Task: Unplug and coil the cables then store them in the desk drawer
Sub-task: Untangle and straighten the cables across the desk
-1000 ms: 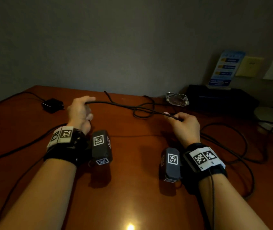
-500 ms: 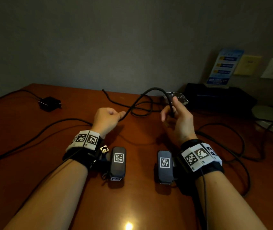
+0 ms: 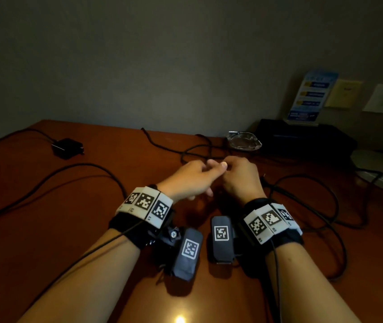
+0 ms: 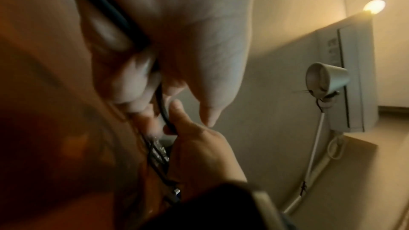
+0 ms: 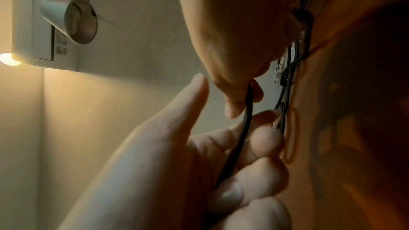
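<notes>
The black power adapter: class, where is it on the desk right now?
In the head view the adapter lies at the desk's far left, near the wall, well left of both hands and the glass ashtray.

My left hand (image 4: pixel 177 32) curled round black cable (image 4: pixel 162 109); my right hand (image 4: pixel 199 149) pinches same cable below. White lamp (image 4: pixel 325 78) on wall.

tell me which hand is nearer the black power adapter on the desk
Left. The left hand is at mid-desk, on the side toward the power adapter, which lies far back left. The right hand is touching it fingertip to fingertip on the side away from the adapter.
</notes>
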